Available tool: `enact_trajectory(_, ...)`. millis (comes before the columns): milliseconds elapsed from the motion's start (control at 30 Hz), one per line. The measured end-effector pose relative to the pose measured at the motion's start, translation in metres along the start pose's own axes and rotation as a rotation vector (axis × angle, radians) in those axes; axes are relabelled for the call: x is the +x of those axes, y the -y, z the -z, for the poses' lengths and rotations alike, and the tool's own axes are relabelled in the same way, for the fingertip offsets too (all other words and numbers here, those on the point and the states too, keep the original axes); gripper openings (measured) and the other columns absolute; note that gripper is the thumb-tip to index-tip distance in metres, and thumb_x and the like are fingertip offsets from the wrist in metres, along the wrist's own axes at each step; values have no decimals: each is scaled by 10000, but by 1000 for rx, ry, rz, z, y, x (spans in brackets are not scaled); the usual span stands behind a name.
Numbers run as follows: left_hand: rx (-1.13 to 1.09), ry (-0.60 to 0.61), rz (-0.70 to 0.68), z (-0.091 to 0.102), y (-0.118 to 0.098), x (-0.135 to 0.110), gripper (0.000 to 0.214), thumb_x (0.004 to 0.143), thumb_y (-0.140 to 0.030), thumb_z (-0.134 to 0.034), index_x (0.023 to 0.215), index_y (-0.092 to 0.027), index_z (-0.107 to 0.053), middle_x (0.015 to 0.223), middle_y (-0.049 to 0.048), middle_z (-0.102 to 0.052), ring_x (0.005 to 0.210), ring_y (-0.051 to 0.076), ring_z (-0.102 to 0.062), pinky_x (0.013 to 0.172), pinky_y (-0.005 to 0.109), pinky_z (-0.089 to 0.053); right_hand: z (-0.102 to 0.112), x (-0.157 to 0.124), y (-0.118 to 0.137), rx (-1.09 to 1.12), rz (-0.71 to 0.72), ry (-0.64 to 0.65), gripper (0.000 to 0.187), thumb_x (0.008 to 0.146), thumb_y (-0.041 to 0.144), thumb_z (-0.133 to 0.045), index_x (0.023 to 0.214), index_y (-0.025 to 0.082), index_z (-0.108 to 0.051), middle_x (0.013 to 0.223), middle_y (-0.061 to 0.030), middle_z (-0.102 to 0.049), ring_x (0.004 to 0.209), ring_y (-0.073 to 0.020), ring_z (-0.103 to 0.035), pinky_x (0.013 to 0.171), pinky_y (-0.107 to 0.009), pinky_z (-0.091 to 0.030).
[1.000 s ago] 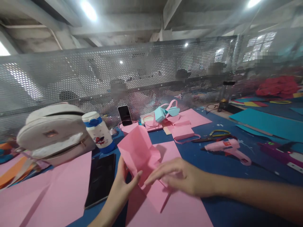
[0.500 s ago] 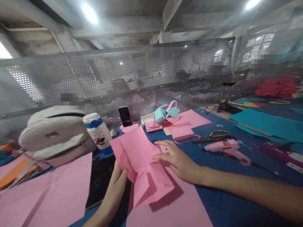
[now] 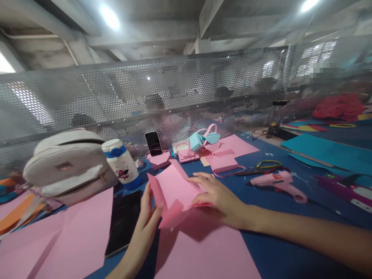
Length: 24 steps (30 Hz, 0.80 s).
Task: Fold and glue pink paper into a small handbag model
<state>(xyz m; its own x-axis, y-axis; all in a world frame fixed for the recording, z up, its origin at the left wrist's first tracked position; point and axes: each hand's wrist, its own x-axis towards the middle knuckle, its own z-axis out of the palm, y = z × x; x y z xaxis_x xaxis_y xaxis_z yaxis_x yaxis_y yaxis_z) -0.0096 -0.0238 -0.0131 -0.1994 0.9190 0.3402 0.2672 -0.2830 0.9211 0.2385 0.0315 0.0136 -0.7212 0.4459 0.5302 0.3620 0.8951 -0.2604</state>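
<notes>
A folded pink paper piece (image 3: 174, 190) is held up between both hands above a flat pink sheet (image 3: 203, 252) on the blue table (image 3: 276, 217). My left hand (image 3: 147, 221) grips its left edge, fingers upright and thumb against the fold. My right hand (image 3: 216, 195) pinches its right side, fingers curled over the top and a flap between them. The paper lies tilted nearly flat, with one flap hanging down at the front.
A black phone (image 3: 123, 221) lies left of my hand, beside another pink sheet (image 3: 58, 244). A white bag (image 3: 66, 162) and a small bottle (image 3: 120, 162) stand at the left. Scissors (image 3: 261, 167), a pink glue gun (image 3: 279, 182) and finished paper pieces (image 3: 203, 145) lie beyond.
The pink piece has been tipped down from nearly upright to nearly flat and folded more compactly. My right hand moved from resting on it to pinching its right side.
</notes>
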Motion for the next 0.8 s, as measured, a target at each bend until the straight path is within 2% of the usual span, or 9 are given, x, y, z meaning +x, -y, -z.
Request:
enact_trajectory(100,88,-42,-168,1,-29,-2,606,955,-443,-504,1515,-366,-282,1624,-19,-231,1505,278,-149,1231,464,-140,-1,-1,-1,-85,70,39,311,828,23,-570,1025,214,-718,1497,-101,-411,1396,-281,-289,1100,-501,-353)
enact_trajectory(200,146,75,-353,6,-51,-11,560,975,-481,-441,1508,-374,-307,1594,-20,-319,1489,289,-215,1229,466,-157,-5,0,0,-175,133,58,286,854,18,-545,986,193,-729,1476,-112,-449,1385,-289,-327,1083,-495,-380)
enact_trajectory(267,292,192,-509,9,-56,-18,632,922,-543,-516,1497,-334,-361,1493,32,-491,1412,317,-388,1221,488,-181,-7,1,2,-236,168,34,197,912,98,-553,968,163,-730,1436,-132,-499,1354,-296,-380,1066,-484,-410)
enact_trajectory(367,565,352,-748,9,-55,-21,588,845,-321,-675,1409,-327,-507,1256,45,-695,1119,289,-671,1204,511,-229,-6,3,7,-332,222,-50,184,965,203,-548,936,162,-725,1397,-120,-548,1313,-279,-434,1040,-449,-444)
enact_trajectory(433,646,400,-819,6,-54,-19,484,842,-155,-612,1290,-339,-615,1127,21,-755,960,242,-737,1177,510,-298,-1,4,10,-371,269,-120,194,977,199,-537,914,189,-720,1383,-91,-567,1303,-255,-444,1030,-421,-444)
enact_trajectory(533,602,377,-813,2,-53,-15,372,863,-93,-539,1121,-317,-685,1013,3,-786,864,207,-758,1071,446,-469,9,5,13,-360,316,-234,219,986,170,-518,881,202,-709,1318,-68,-618,1261,-223,-476,997,-381,-447)
enact_trajectory(600,543,348,-754,1,-52,-15,355,851,-87,-550,1105,-305,-671,1037,17,-781,874,208,-757,951,370,-565,15,6,14,-324,314,-295,221,986,154,-513,887,206,-704,1234,-64,-657,1206,-212,-508,947,-362,-463)
enact_trajectory(700,464,394,-621,1,-46,-19,521,799,-67,-560,1260,-307,-596,1205,65,-721,995,245,-729,846,313,-605,15,5,14,-251,307,-328,196,983,161,-521,927,214,-701,1106,-68,-683,1104,-202,-552,886,-345,-483)
enact_trajectory(800,423,491,-571,-2,-39,-24,681,790,-48,-529,1406,-332,-477,1313,60,-660,1098,264,-686,905,324,-578,11,5,14,-182,335,-295,191,994,166,-498,970,197,-685,1036,-74,-691,973,-178,-594,807,-316,-503)
